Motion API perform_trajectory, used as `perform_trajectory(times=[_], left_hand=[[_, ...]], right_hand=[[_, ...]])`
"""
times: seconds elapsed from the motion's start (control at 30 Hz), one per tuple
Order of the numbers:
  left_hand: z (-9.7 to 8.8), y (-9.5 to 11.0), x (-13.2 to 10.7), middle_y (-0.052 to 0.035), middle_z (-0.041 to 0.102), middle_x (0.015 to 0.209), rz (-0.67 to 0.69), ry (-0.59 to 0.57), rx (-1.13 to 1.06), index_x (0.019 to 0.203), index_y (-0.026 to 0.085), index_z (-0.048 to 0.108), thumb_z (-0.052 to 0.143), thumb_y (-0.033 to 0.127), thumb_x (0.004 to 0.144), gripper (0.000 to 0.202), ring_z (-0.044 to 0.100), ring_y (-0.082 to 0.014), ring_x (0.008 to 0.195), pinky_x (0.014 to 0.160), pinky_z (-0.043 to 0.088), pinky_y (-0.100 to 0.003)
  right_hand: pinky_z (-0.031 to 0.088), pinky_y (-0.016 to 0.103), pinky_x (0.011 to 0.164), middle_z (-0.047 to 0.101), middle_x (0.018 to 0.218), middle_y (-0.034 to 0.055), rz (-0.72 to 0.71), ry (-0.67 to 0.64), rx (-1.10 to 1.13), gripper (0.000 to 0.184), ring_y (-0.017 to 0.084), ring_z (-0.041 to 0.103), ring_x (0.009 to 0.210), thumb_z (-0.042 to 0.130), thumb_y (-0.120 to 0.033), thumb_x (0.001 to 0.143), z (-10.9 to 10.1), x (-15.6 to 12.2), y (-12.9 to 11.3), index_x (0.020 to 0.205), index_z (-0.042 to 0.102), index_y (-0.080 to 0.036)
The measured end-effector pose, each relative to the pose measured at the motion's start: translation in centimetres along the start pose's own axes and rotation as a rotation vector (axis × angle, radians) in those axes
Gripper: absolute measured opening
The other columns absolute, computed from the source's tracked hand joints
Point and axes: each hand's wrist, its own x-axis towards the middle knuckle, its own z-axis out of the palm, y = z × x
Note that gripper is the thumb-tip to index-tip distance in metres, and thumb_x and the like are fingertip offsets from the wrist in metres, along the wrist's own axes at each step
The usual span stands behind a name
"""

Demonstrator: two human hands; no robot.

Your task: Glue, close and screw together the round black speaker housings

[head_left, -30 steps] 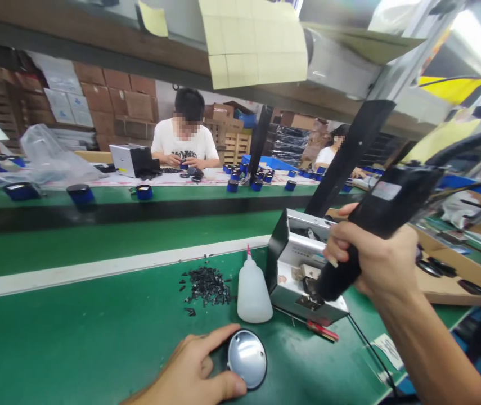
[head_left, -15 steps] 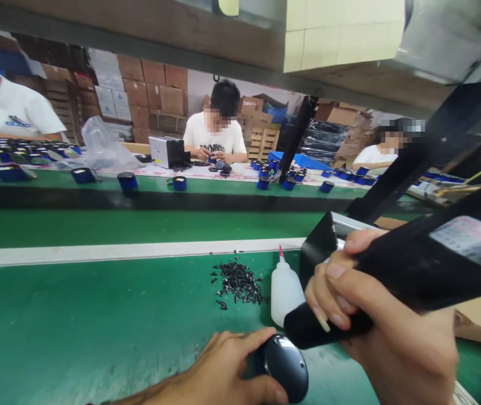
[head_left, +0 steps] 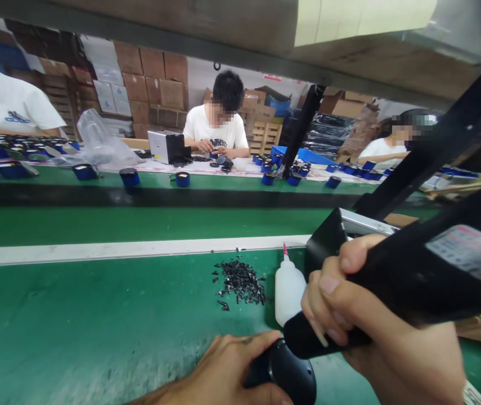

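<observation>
My right hand [head_left: 375,332], closed on the driver [head_left: 413,275], has lowered its tip onto the round part [head_left: 291,374], which my left hand [head_left: 223,377] grips on the worktop [head_left: 75,326]; fastening appears under way.

One white squeeze bottle [head_left: 288,289], one pile of black screws [head_left: 240,281], one black electric screwdriver [head_left: 396,281], one round black part [head_left: 293,374].

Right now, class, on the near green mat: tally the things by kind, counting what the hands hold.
Black power screwdriver: 1
Round black part: 1
White squeeze bottle: 1
Pile of small black screws: 1
Total: 4
</observation>
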Motion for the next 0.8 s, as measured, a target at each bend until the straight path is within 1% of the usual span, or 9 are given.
perform_trajectory(times=[0.13, 0.17, 0.27, 0.37, 0.43, 0.5, 0.57, 0.7, 0.8], left_hand=[[0.5, -1.0, 0.2, 0.0065, 0.043, 0.064, -0.012, 0.022, 0.063, 0.122, 0.024, 0.064, 0.071, 0.050, 0.076, 0.053, 0.036, -0.0089, 0.055, 0.049, 0.025, -0.020], [0.7, -1.2, 0.2, 0.0066, 0.043, 0.064, -0.030, 0.024, 0.076, 0.124, 0.024, 0.063, 0.071, 0.050, 0.076, 0.055, 0.036, -0.0089, 0.055, 0.048, 0.024, -0.020], [1.1, -1.7, 0.4, 0.0078, 0.038, 0.060, -0.071, 0.012, 0.080, 0.130, 0.024, 0.059, 0.071, 0.047, 0.078, 0.058, 0.033, -0.0087, 0.052, 0.047, 0.022, -0.020], [1.3, -1.3, 0.4, 0.0085, 0.033, 0.058, -0.069, 0.031, 0.073, 0.127, 0.024, 0.060, 0.071, 0.044, 0.078, 0.054, 0.031, -0.0087, 0.050, 0.046, 0.021, -0.021], [1.3, -0.7, 0.2, 0.0086, 0.030, 0.057, -0.077, 0.041, 0.068, 0.124, 0.023, 0.062, 0.070, 0.042, 0.078, 0.050, 0.030, -0.0090, 0.050, 0.046, 0.021, -0.021], [1.3, -0.2, -0.1, 0.0089, 0.028, 0.055, -0.103, 0.036, 0.048, 0.121, 0.023, 0.063, 0.068, 0.042, 0.080, 0.046, 0.029, -0.0096, 0.050, 0.047, 0.021, -0.022], [1.3, 0.2, -0.3, 0.0088, 0.030, 0.055, -0.107, 0.048, 0.029, 0.117, 0.025, 0.065, 0.067, 0.042, 0.082, 0.039, 0.030, -0.0100, 0.051, 0.049, 0.021, -0.022], [1.4, 0.0, -0.3, 0.0082, 0.035, 0.058, -0.066, 0.101, 0.018, 0.110, 0.025, 0.067, 0.071, 0.042, 0.079, 0.035, 0.035, -0.0102, 0.056, 0.052, 0.025, -0.021], [1.6, -0.6, -0.2, 0.0089, 0.034, 0.056, -0.045, 0.093, 0.020, 0.103, 0.023, 0.069, 0.072, 0.044, 0.079, 0.031, 0.034, -0.0089, 0.053, 0.050, 0.024, -0.021]], right_hand=[[0.042, 0.022, 0.043, 0.044, 0.060, -0.0074, 0.040, -0.032, -0.132, 0.020, 0.007, 0.042, 0.043, 0.065, -0.022, 0.088, 0.1, -0.6, 0.2, 0.085, 0.046, -0.024], [0.041, 0.022, 0.044, 0.043, 0.060, -0.0076, 0.035, -0.033, -0.135, 0.019, 0.007, 0.041, 0.044, 0.063, -0.021, 0.089, 0.2, -0.7, 0.3, 0.085, 0.045, -0.024], [0.036, 0.020, 0.042, 0.040, 0.057, -0.0089, -0.027, -0.067, -0.048, 0.019, 0.006, 0.037, 0.042, 0.060, -0.016, 0.089, 0.7, -0.7, 0.5, 0.084, 0.042, -0.023], [0.035, 0.019, 0.038, 0.042, 0.056, -0.0094, -0.048, -0.100, -0.022, 0.016, 0.006, 0.037, 0.039, 0.059, -0.014, 0.087, 1.0, -0.3, 0.8, 0.089, 0.046, -0.024], [0.035, 0.020, 0.038, 0.042, 0.054, -0.0099, -0.034, -0.093, -0.022, 0.016, 0.006, 0.036, 0.038, 0.059, -0.014, 0.086, 1.0, -0.2, 1.0, 0.094, 0.049, -0.024], [0.035, 0.021, 0.038, 0.043, 0.054, -0.0094, -0.037, -0.095, -0.023, 0.016, 0.007, 0.038, 0.038, 0.060, -0.014, 0.086, 0.9, -0.2, 1.0, 0.090, 0.049, -0.024], [0.036, 0.022, 0.038, 0.045, 0.057, -0.0082, -0.036, -0.101, -0.027, 0.018, 0.007, 0.039, 0.039, 0.062, -0.015, 0.085, 0.7, -0.3, 1.0, 0.086, 0.047, -0.023], [0.035, 0.020, 0.037, 0.045, 0.060, -0.0076, -0.039, -0.115, -0.027, 0.018, 0.006, 0.039, 0.040, 0.063, -0.015, 0.086, 0.7, -0.5, 1.2, 0.084, 0.046, -0.023], [0.035, 0.019, 0.037, 0.046, 0.061, -0.0069, -0.035, -0.131, -0.032, 0.019, 0.006, 0.041, 0.041, 0.062, -0.016, 0.087, 1.1, -0.5, 1.7, 0.081, 0.045, -0.022]])
